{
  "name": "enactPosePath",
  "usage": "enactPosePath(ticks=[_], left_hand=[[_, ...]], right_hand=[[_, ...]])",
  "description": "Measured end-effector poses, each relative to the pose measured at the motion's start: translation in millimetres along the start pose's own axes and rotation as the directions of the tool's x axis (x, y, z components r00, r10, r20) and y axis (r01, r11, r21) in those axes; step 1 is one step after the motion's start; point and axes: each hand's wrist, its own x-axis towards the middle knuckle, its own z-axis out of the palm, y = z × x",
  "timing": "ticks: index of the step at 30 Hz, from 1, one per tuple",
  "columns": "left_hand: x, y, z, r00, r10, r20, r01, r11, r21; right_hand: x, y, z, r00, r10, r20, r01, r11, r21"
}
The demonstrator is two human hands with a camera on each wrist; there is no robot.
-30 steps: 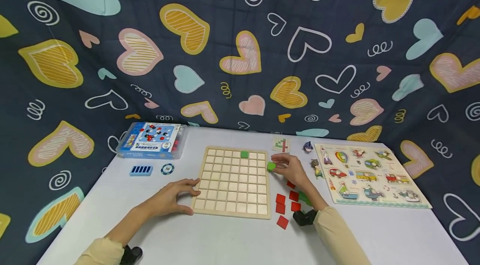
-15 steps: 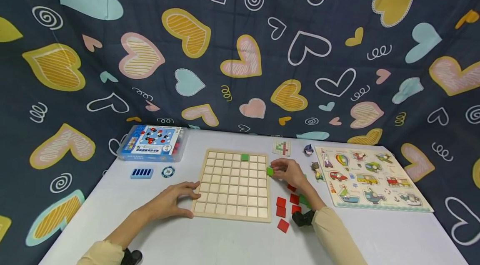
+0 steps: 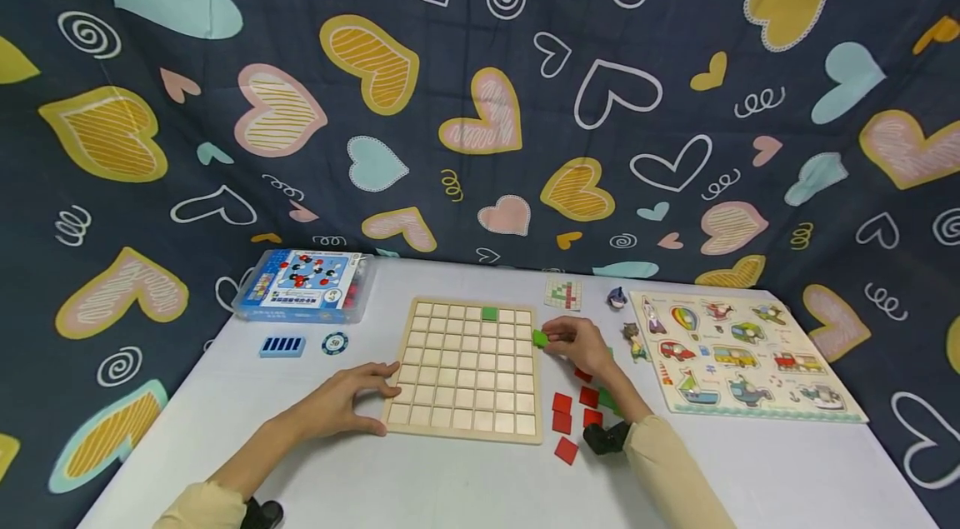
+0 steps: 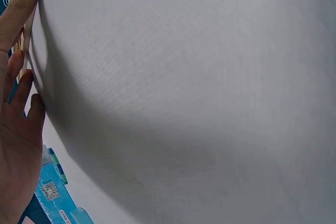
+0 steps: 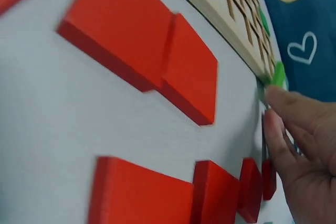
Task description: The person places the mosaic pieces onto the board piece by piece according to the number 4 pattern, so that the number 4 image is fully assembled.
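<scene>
A wooden grid board (image 3: pixel 450 379) lies on the white table, with one green square tile (image 3: pixel 490 313) in its far row. My left hand (image 3: pixel 341 400) rests against the board's left edge, thumb and fingers spread apart. In the left wrist view, the left hand (image 4: pixel 18 145) shows at the far left beside the board's side. My right hand (image 3: pixel 581 346) pinches a second green tile (image 3: pixel 540 338) by the board's right edge. The right wrist view shows this green tile (image 5: pixel 278 74) at the fingertips, partly hidden.
Several red tiles (image 3: pixel 566 451) and some green tiles (image 3: pixel 608 399) lie under and beside the right forearm. A picture puzzle board (image 3: pixel 750 354) is at right, near small figures (image 3: pixel 633 339). A plastic box (image 3: pixel 307 283), blue block (image 3: pixel 282 346) and round chip (image 3: pixel 335 342) are at left.
The right hand and its green tile have shifted slightly toward the near side of the board, and the tile's tilt has changed a little. The left hand stays at the board's edge.
</scene>
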Motion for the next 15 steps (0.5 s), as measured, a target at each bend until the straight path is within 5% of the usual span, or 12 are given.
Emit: enactPosePath(ticks=[4, 15], left_hand=[[-1.2, -0.7, -1.3, 1.000, 0.003, -0.011, -0.003, 1.000, 0.000], [-0.4, -0.6, 1.4, 1.000, -0.019, 0.005, 0.019, 0.999, -0.039]], right_hand=[[0.7, -6.8, 5.8, 0.997, 0.034, -0.065, -0.033, 0.999, 0.017], [6.2, -20.7, 20.2, 0.985, 0.153, -0.075, -0.139, 0.977, 0.163]])
